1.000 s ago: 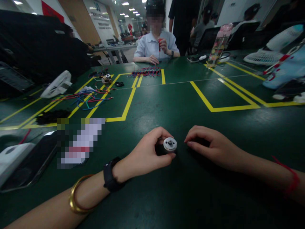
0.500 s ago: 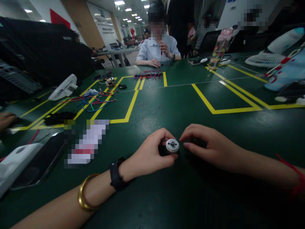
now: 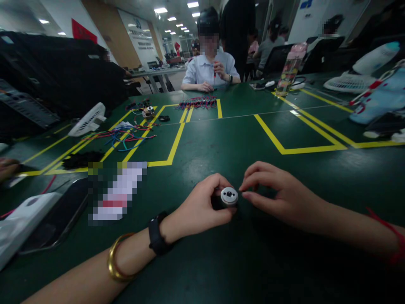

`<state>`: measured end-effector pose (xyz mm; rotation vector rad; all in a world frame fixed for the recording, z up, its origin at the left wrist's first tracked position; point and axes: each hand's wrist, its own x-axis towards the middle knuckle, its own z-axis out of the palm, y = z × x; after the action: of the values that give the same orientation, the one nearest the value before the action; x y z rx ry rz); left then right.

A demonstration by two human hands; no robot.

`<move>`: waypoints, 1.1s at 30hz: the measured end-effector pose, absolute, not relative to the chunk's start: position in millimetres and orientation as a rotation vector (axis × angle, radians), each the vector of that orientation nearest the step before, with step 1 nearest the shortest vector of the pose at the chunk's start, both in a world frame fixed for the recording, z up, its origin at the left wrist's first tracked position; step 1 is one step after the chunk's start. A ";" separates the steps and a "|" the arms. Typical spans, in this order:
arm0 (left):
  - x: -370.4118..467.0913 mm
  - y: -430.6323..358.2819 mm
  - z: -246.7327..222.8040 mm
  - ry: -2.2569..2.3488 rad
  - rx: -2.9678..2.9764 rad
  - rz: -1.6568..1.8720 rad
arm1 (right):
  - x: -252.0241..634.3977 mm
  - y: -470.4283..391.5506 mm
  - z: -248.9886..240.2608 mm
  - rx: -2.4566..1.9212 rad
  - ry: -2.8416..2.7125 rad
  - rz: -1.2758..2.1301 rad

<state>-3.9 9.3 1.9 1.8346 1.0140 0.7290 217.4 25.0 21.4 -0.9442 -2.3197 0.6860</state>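
Note:
My left hand [image 3: 199,207] is closed around a small round metal motor [image 3: 229,195], held with its flat silver end facing up. That end has a dark centre with a small hole on either side; the motor's lower body is hidden by my fingers and shadow. Just right of it, my right hand [image 3: 284,192] has thumb and index fingertips drawn together in a pinch. Whatever may be between those fingertips is too small to make out. Under both hands lies the dark green tabletop [image 3: 202,270].
Left stand a white power strip [image 3: 28,219], a dark phone [image 3: 60,211] and a blurred paper slip [image 3: 117,190]. Farther off are loose coloured wires [image 3: 126,137], a white fan [image 3: 88,120], a bundle of wired parts [image 3: 198,102] and a bottle [image 3: 289,69]. A person [image 3: 209,67] sits opposite.
My right thumb and index fingertips have come closer together beside the motor. The centre of the motor's end, grey and raised before, now looks dark. My left hand keeps its hold.

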 end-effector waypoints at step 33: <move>-2.8 10.0 -4.8 1.033 1.828 0.796 | 233.1 20.0 -7.7 -0.986 -2.413 0.754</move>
<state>-2.8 10.0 -4.8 1.8285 1.0332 0.7963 233.1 20.0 -7.7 -0.9858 -2.4127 0.7538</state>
